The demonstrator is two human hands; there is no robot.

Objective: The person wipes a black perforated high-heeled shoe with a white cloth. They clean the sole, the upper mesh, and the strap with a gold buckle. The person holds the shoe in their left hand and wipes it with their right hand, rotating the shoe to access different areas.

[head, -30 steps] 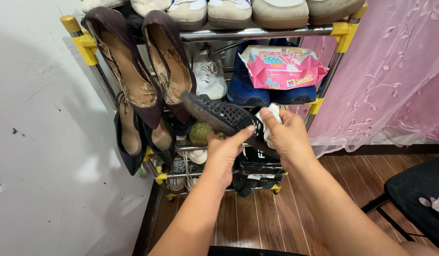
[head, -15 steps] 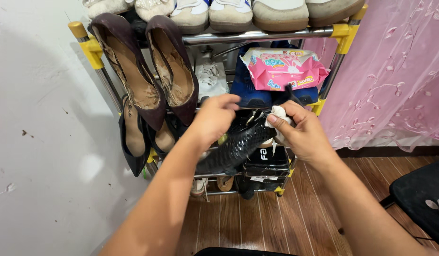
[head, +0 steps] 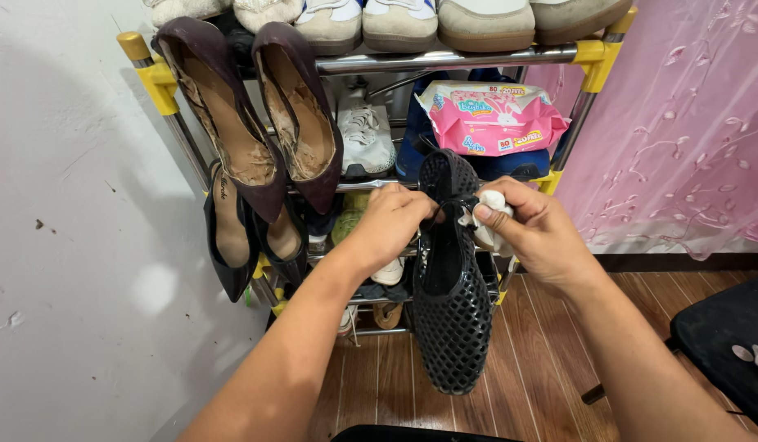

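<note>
Black perforated shoe [head: 451, 315] hangs toe-down between the hands, before the shoe rack [head: 577, 54]. Left hand [head: 387, 225] pinches its heel rim; right hand [head: 536, 233] is closed on a white wipe [head: 487, 205] at that rim. Wiping step; next likely needs turning the shoe.

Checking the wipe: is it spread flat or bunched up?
Bunched up: the white wipe is a crumpled wad pinched in the right hand against the black shoe.
</note>
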